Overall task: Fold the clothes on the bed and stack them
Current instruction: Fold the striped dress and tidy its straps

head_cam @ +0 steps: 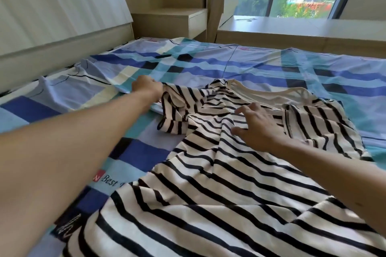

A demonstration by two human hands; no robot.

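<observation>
Two hands work one shirt (208, 183). L hand (146, 85) is fisted round the sleeve (175, 115), holding it out sideways, prob. to flatten it. R hand (257, 129), fingers spread & straight, rests on the chest below the collar (269, 92), likely as an anchor. Shirt lies rumpled on the bed (208, 64), not yet folded.

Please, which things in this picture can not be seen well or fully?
Head view, all items:
1. Fingertips of the left hand: hidden behind the hand itself, where its grip takes the sleeve of the striped shirt.
2. Shirt's lower part: cut off by the bottom edge.
3. Printed words on the bed sheet: partly covered by the shirt.
</observation>
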